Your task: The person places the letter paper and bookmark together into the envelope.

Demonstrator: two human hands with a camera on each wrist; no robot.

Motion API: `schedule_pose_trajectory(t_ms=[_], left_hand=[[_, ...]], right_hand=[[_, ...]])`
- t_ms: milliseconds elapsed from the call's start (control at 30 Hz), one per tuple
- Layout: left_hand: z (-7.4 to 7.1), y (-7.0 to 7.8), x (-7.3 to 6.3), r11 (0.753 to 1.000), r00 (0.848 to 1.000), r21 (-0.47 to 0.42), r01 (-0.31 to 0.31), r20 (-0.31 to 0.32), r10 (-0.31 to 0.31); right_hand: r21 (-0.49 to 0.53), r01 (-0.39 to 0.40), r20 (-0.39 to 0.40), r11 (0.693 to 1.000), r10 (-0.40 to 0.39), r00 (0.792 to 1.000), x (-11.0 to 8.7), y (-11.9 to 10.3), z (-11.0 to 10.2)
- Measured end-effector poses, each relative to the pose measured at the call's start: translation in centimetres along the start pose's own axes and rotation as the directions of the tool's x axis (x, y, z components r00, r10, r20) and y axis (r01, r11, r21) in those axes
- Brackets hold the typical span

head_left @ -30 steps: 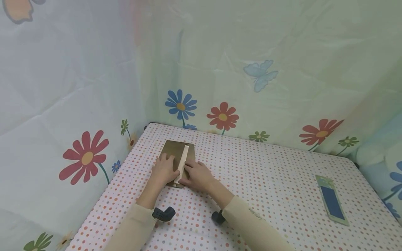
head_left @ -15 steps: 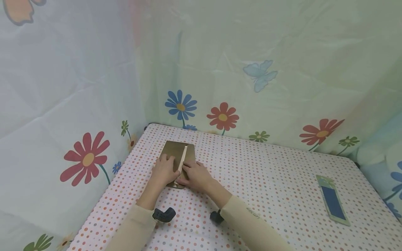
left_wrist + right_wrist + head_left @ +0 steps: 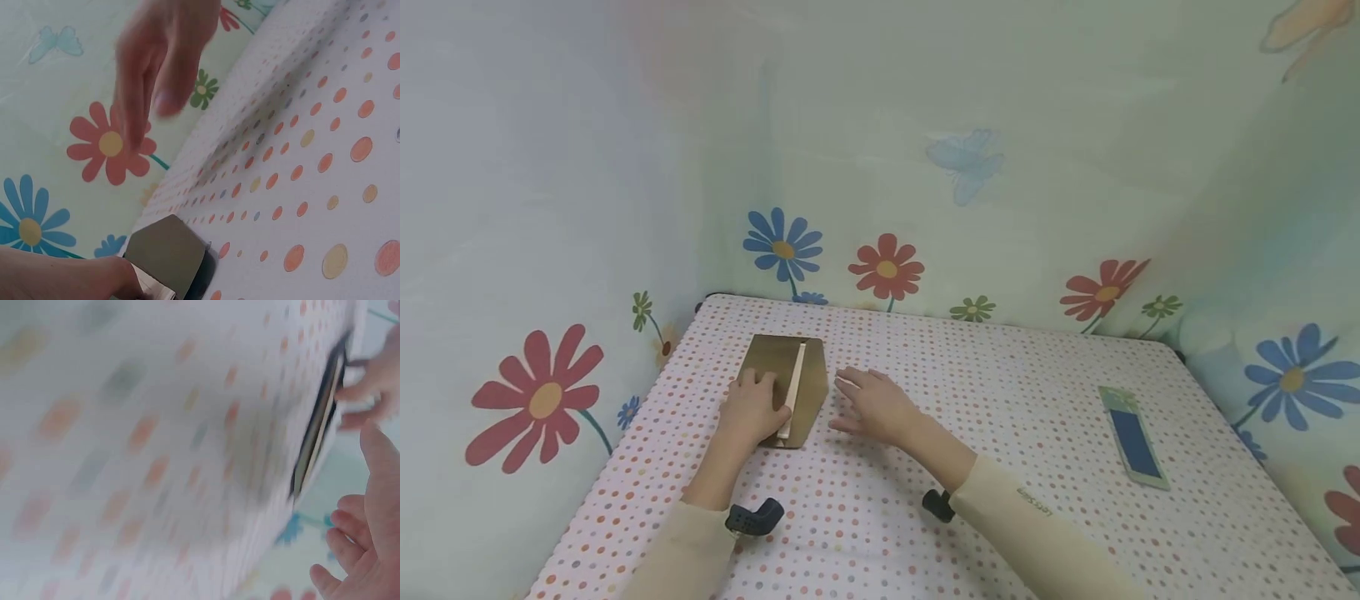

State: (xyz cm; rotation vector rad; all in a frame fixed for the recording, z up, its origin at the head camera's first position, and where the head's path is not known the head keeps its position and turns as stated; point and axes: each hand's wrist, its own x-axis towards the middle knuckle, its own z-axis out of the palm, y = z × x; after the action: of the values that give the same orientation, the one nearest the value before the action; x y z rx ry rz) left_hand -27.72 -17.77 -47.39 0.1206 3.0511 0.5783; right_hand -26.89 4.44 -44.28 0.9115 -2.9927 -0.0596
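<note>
A flat brown, envelope-like piece [image 3: 812, 392] with angled right-hand corners lies at the table's left side. Lengthwise down it runs a narrow pale strip [image 3: 796, 379]. My left hand [image 3: 750, 410] rests on its left part, fingers spread over the surface and thumb at the strip. To the right, apart from the piece, my right hand [image 3: 878, 406] is over the table with loosely extended fingers and nothing in it. In the left wrist view, the brown panel [image 3: 165, 247] shows a dark side below its edge.
A long flat pack [image 3: 1135, 437], green with a blue middle, lies on the right of the table. The dotted tablecloth [image 3: 985, 392] meets a flower-printed curtain [image 3: 1015, 242] at the back and left. Each wrist bears a black camera mount [image 3: 756, 518].
My right hand has let go of the brown piece and moved right. The left hand stays on it. The head view has turned slightly right.
</note>
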Motion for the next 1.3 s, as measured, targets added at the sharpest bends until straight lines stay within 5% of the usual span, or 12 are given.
schedule_pose_trajectory(t_ms=[267, 567, 700, 900, 1133, 1300], left_hand=[[-0.9, -3.4, -1.0, 1.0, 1.0, 0.0, 0.027, -0.011, -0.027], [-1.9, -6.0, -2.2, 0.999, 0.999, -0.014, 0.035, 0.001, -0.035], [-2.4, -7.2, -2.8, 0.998, 0.998, -0.011, 0.055, 0.008, -0.055], [-2.6, -7.9, -3.4, 0.997, 0.997, -0.002, 0.073, 0.007, -0.073], [-2.9, -8.3, -3.8, 0.997, 0.997, 0.004, 0.081, -0.006, -0.081], [-2.9, -8.4, -3.8, 0.996, 0.996, 0.003, 0.088, -0.003, -0.088]], right_hand=[[-0.026, -0.109, -0.039, 0.994, 0.108, 0.993, -4.4, 4.9, -2.7], [0.041, -0.3, -0.068, 0.953, 0.302, 0.951, -10.4, 10.8, -2.3], [0.096, -0.408, -0.018, 0.908, 0.411, 0.911, -12.2, 13.0, -1.8], [0.128, -0.593, 0.064, 0.795, 0.59, 0.805, -15.0, 16.6, -0.8], [0.159, -0.704, 0.099, 0.692, 0.698, 0.709, -17.3, 19.0, 0.8], [0.155, -0.735, 0.151, 0.66, 0.72, 0.678, -18.4, 20.0, 1.0]])
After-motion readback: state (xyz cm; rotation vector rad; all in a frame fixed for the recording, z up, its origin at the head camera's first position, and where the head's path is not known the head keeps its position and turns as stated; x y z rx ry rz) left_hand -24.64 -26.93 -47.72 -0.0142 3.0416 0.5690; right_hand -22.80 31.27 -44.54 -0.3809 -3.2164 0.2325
